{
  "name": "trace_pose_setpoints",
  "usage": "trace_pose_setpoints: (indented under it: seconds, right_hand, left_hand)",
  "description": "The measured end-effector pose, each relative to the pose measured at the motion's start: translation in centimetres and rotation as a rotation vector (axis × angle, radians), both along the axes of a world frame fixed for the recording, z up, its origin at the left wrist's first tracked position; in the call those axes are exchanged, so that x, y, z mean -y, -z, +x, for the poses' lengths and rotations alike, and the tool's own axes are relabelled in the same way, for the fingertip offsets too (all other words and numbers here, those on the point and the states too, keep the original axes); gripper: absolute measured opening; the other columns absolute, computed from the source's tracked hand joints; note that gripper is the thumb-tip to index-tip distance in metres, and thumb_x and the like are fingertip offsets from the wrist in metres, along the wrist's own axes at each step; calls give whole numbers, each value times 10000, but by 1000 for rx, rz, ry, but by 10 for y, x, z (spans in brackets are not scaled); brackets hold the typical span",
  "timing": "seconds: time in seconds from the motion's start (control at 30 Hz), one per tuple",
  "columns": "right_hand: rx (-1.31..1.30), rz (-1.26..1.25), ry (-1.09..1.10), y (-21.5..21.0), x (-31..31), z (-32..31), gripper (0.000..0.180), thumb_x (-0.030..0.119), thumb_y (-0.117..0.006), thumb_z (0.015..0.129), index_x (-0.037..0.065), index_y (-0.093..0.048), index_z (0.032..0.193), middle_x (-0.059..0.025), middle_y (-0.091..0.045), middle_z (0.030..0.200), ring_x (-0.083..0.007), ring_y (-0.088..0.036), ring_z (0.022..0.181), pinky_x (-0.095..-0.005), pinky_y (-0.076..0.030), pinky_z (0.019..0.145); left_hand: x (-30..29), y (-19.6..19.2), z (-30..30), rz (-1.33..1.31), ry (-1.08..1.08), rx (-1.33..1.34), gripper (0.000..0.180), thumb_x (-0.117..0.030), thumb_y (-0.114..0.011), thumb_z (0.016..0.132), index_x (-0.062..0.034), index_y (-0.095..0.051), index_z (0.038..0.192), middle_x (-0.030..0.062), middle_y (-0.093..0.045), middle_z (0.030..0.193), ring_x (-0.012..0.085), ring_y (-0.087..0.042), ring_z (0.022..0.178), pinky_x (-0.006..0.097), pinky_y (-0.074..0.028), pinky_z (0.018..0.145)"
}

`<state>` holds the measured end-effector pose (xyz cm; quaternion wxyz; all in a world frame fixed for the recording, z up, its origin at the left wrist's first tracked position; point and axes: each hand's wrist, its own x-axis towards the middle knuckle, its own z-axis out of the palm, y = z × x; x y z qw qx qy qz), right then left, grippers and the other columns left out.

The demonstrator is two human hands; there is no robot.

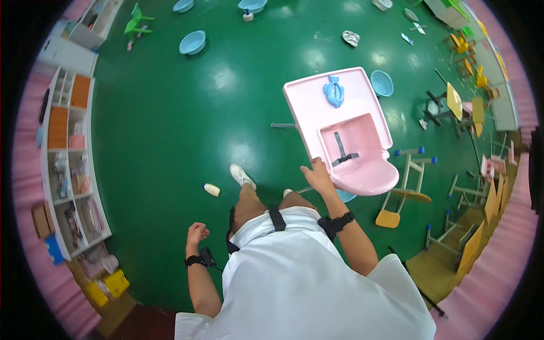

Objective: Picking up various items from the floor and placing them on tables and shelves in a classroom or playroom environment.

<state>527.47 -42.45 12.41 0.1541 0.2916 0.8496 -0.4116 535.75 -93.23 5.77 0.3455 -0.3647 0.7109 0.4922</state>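
Pink high chair (345, 127) was gripped at its edge by right hand (317, 174), left hand (196, 233) loosely curled, empty; steadier carried two-handed

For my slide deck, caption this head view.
Right hand grips a pink high chair above the green floor; left hand hangs free.

Bright even overhead light, glare patches on glossy green floor (187, 113), strong fisheye bending, dark rim

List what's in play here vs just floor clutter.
In play: pink high chair, gripped at its edge by right hand; left hand hangs free, holding nothing.

Clutter: blue basins, small bottle, toppled chairs, shelves.
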Motion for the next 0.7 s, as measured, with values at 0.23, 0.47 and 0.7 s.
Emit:
trace_pose_setpoints:
  seconds: [0.23,0.47,0.7]
  right_hand:
    - [-88,173,208,7,0,-88,490,251,-627,782,-45,-441,1125,-316,-463,1125,-455,-498,1018,-474,-415,881]
    - [-227,443,539,61,-62,-176,650,171,-603,794,-42,-294,1324,-391,-199,1358,-523,-293,1243,-462,-340,1009]
    - [3,523,491,112,-130,-240,928,306,-688,700,115,-175,1451,-357,-157,1411,-496,-283,1275,-505,-288,1044]
  left_hand:
    - [57,22,-182,65,115,46,138,-207,-576,838,-93,-562,913,62,-628,721,163,-618,624,263,-476,538]
    - [44,-1,-370,-17,429,-4,144,-218,-574,843,-88,-560,904,54,-623,698,155,-616,619,260,-470,531]
    - [15,-5,-491,-12,486,-82,146,-200,-540,876,-61,-551,920,50,-613,695,136,-598,607,250,-445,516]
